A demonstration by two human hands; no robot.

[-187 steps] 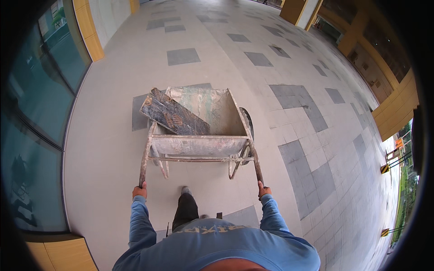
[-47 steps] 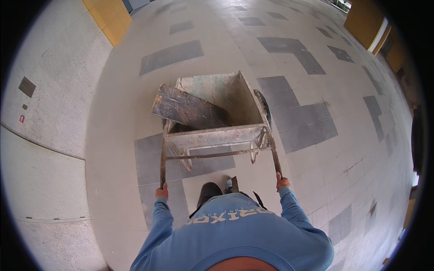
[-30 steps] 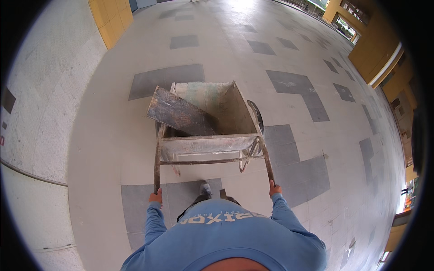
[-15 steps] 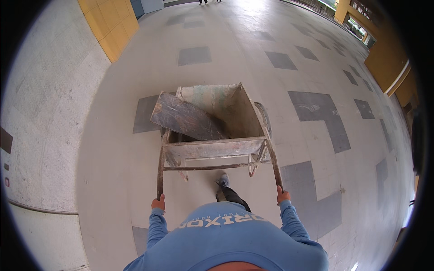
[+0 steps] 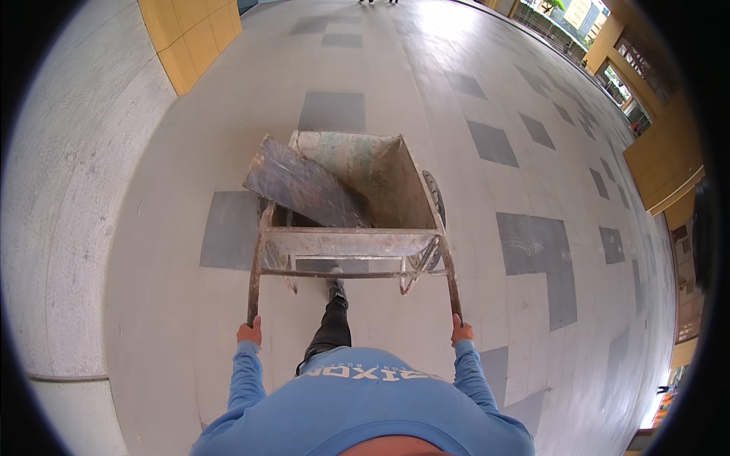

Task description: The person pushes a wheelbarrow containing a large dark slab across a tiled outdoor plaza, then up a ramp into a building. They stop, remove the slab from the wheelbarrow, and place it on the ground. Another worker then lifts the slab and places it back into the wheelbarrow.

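A worn metal handcart (image 5: pixel 346 245) with a box-shaped tub and wheels stands in front of me, its inside stained with pale, dried residue. Its two handles reach back toward me. My left hand (image 5: pixel 249 332) is closed around the end of the left handle, and my right hand (image 5: pixel 461 330) grips the end of the right one. A dark, scuffed flat board (image 5: pixel 304 182) leans inside the tub, its upper end jutting over the left rim. One wheel (image 5: pixel 434 199) shows at the right side; the left wheel is mostly hidden behind the tub and board.
Grey flooring (image 5: pixel 175 319) with darker patches spreads around the cart. Along the left runs a pale wall (image 5: pixel 68 190), with a yellow tiled pillar (image 5: pixel 199 34) farther ahead. Yellow structures (image 5: pixel 669 163) border the right. People's feet (image 5: pixel 378 2) show at the far top edge.
The cart and I have moved forward; floor patches have slid nearer. My other leg is now stepping ahead. Both hands stay on the handles, and the board keeps its place in the tub.
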